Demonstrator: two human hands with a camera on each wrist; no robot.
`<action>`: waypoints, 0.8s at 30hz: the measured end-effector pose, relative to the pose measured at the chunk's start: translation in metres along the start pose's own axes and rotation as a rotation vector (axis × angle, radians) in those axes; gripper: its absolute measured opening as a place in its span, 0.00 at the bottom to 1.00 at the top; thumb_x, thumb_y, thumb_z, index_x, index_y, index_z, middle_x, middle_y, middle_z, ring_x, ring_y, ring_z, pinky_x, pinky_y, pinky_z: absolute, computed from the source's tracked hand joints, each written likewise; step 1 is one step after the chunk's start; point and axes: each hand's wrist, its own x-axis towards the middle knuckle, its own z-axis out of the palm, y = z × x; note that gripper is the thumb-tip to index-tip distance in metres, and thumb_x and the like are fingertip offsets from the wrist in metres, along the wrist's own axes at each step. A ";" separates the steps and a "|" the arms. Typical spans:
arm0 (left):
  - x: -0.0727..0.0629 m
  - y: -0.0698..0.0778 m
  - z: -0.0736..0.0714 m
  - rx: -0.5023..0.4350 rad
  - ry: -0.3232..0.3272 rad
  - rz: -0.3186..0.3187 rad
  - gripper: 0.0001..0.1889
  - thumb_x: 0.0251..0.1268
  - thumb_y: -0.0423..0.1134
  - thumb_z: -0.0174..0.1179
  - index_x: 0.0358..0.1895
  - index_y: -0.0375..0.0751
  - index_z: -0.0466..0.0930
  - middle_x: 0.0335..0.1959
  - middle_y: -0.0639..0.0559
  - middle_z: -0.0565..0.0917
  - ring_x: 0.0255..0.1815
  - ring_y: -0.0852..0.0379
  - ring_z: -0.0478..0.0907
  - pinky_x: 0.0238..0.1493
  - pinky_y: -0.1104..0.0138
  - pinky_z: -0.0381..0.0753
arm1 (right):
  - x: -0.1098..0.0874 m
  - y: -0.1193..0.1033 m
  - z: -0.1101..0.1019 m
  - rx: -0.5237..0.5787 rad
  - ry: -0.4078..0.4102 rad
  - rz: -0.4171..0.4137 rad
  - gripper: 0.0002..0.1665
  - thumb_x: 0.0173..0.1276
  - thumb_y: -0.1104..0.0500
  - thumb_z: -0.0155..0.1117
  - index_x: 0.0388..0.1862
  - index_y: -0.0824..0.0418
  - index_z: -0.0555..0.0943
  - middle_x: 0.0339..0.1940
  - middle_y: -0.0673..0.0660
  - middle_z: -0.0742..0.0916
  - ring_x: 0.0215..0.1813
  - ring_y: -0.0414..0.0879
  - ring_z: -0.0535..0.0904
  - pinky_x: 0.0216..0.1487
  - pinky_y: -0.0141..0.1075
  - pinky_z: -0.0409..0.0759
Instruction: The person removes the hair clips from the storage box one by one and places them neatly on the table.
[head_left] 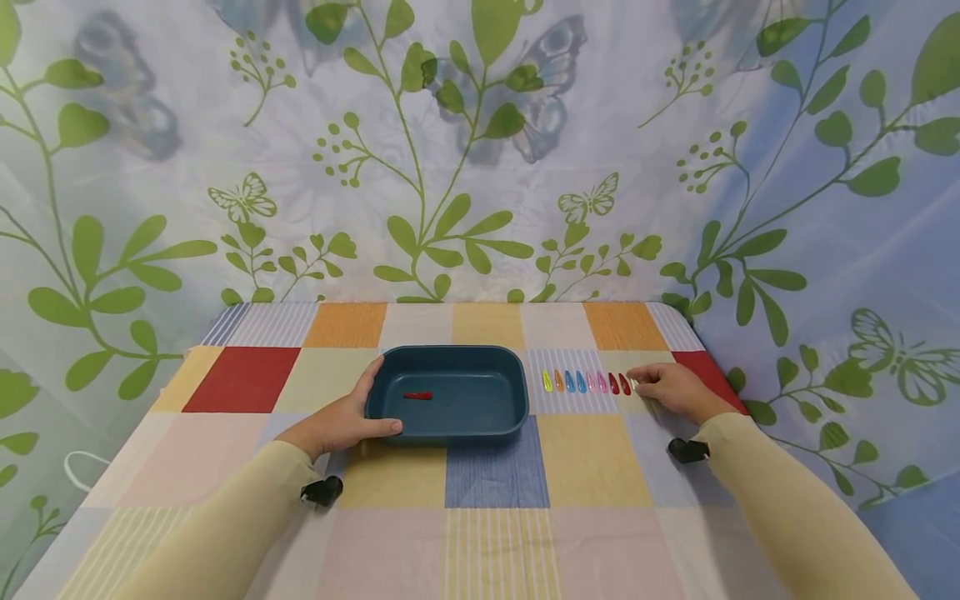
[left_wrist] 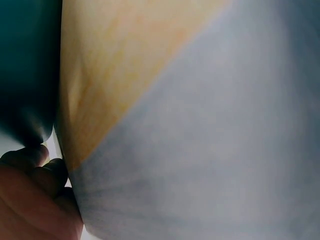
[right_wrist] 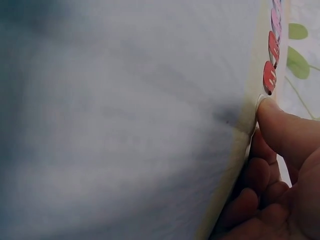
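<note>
My left hand grips the left end of a dark blue rectangular tray, thumb on its front rim. Inside the tray, left of its middle, lies a red hair clip. To the tray's right runs a row of snap hair clips: yellow, orange, blue, pink and red. At the row's right end my right hand pinches a whitish clip, mostly hidden by the fingers. In the right wrist view its pale edge shows at the thumb tip.
A patchwork-patterned cloth covers the table. Behind and on both sides hangs a leaf-and-butterfly curtain. A white cord loop shows past the table's left edge. Each sleeve carries a black wrist camera.
</note>
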 end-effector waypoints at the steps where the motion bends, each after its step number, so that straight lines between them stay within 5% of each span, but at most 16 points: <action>1: 0.000 0.000 0.000 0.000 0.000 0.004 0.66 0.60 0.66 0.70 0.86 0.61 0.25 0.87 0.36 0.45 0.82 0.29 0.55 0.75 0.32 0.64 | 0.000 0.000 0.000 0.000 -0.003 -0.003 0.25 0.76 0.58 0.67 0.69 0.63 0.81 0.52 0.61 0.85 0.52 0.54 0.74 0.47 0.36 0.77; 24: 0.001 -0.003 0.001 -0.003 0.006 0.009 0.66 0.60 0.65 0.71 0.87 0.63 0.26 0.87 0.35 0.46 0.81 0.29 0.57 0.75 0.32 0.65 | 0.003 0.006 0.002 0.044 0.001 -0.002 0.25 0.76 0.58 0.67 0.69 0.64 0.81 0.52 0.60 0.86 0.54 0.54 0.75 0.50 0.36 0.77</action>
